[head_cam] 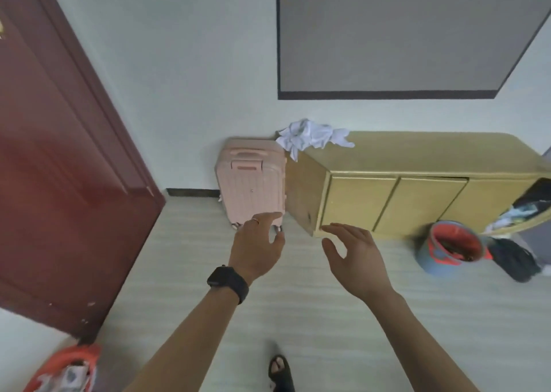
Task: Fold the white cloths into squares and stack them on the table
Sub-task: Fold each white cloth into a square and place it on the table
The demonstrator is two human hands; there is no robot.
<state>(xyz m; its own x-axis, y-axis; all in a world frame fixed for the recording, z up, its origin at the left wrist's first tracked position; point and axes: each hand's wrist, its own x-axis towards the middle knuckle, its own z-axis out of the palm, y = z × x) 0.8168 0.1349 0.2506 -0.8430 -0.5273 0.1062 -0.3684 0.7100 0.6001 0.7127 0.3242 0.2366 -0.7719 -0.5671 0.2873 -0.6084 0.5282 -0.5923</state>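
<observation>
Reaching out with left hand [256, 242] and right hand [354, 254], both released and empty, toward the unfolded white cloths [313, 135] heaped on the desk [432, 153] corner, well apart; seems to need next stepping closer and lifting one cloth.

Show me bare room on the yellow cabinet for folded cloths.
The cabinet top is bare from the crumpled white cloths rightward to its rounded end. Crowded: its left corner, where the cloths overhang beside the pink suitcase.

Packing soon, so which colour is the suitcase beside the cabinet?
Pale pink; the suitcase shows best in the head view, standing against the wall.
</observation>
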